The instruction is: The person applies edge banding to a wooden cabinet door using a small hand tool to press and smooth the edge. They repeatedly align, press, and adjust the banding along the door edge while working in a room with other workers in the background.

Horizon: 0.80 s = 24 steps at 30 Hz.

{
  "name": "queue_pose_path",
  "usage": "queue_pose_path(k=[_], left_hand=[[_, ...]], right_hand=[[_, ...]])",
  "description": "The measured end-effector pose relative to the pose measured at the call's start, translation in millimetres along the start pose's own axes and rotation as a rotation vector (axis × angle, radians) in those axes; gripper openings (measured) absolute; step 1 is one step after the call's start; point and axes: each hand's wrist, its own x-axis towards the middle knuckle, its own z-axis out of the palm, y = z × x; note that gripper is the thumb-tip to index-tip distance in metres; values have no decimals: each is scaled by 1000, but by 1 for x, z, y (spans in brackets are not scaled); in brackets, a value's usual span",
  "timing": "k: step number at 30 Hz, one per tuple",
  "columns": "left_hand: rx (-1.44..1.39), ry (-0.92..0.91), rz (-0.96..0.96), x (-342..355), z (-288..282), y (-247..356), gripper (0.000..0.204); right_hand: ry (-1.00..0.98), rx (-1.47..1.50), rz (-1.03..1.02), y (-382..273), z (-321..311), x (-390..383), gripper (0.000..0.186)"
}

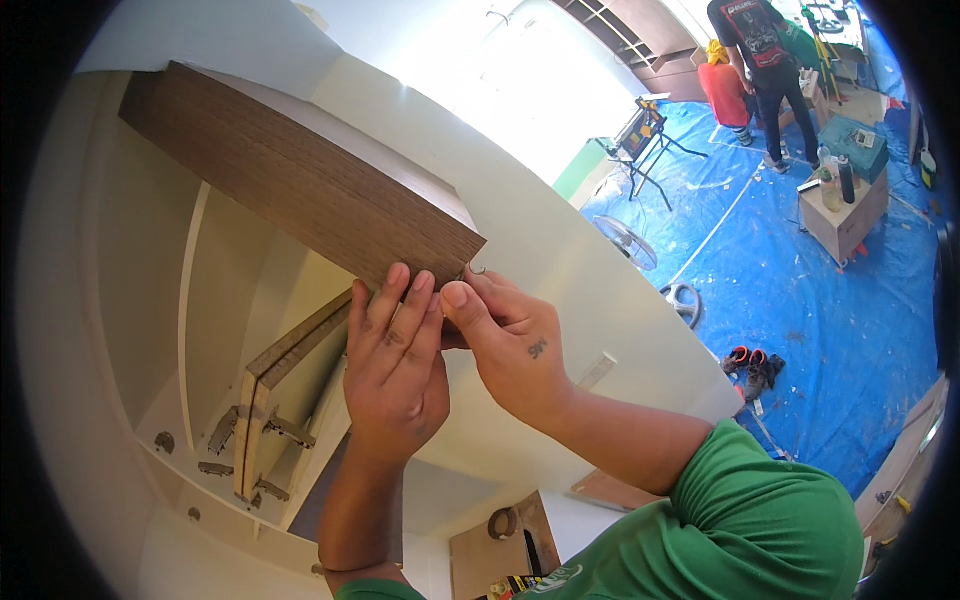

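Panel (300, 180): dark wood-grain board, running from the upper left of the frame down to its corner at centre; it stands over the pale cabinet (150, 300) that fills the left of the frame.

Left hand (395, 365): centre frame, palm away from the camera, fingers straight and close together, tips pressed flat against the panel's lower corner. Forearm rises from the lower edge.

Right hand (510, 345): just right of the left hand and touching it, fingers curled, thumb pointing up at the panel corner. It seems to pinch a small metal piece (477, 268) at the corner's edge; what the piece is cannot be told. Arm in a green sleeve (740, 520), lower right.

Progress, as judged: the panel is raised and held at its corner; whether it is fixed cannot be told. Two more wood-edged boards (275, 385) stand inside the cabinet, lower left, with hinge fittings (225, 430) beside them, apparently not yet mounted.

Surroundings: blue floor sheet (800, 300) at right, a pair of shoes (752, 368) on it; another person (760, 60) stands at upper right.
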Motion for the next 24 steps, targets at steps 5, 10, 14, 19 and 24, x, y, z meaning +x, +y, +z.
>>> queue_pose_path(k=[5,10,14,19,24], left_hand=[[-9,-6,-4,1,2,1,31],[-102,15,-40,-1,0,-1,38],[-136,30,-39,-1,0,-1,37],[-158,22,-59,0,0,1,36],[-118,32,-33,1,1,1,38]], right_hand=[[-5,-31,6,-2,-4,1,32],[-13,6,11,-1,0,-1,30],[-13,-20,21,-3,0,-2,30],[4,7,44,-5,0,-1,31],[-1,11,43,-4,-1,0,32]])
